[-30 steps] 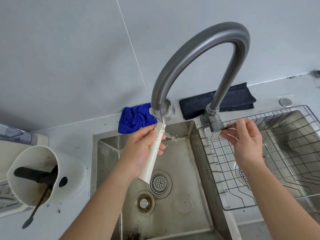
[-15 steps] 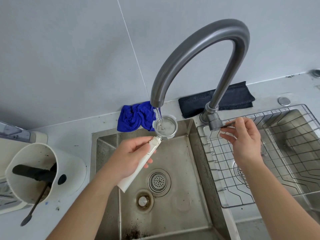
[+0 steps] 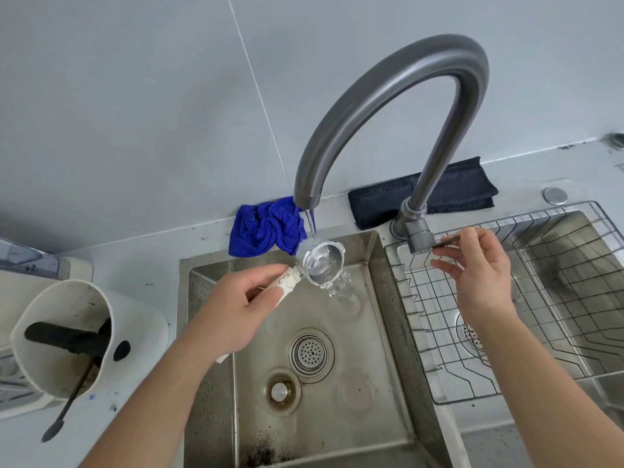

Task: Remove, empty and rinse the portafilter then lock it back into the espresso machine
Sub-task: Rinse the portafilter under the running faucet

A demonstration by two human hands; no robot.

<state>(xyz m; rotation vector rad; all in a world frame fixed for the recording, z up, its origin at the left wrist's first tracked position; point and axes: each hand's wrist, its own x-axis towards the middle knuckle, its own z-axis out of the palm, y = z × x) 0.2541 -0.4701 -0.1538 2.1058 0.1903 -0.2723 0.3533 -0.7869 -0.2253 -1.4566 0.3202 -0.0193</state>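
Steel portafilter basket under the running tap, over the sink: the rinse step
Left hand clamped on its white handle; right hand pinches the tap lever. Next, likely shut off the water, then carry it to the machine

The portafilter has a white handle and a round, shiny metal basket. It sits tilted over the left sink basin, basket end up and away from the person, open side facing the camera. Water runs into the basket and spills off its lower rim — a clear stream falling into the basin. Most of the handle is hidden.
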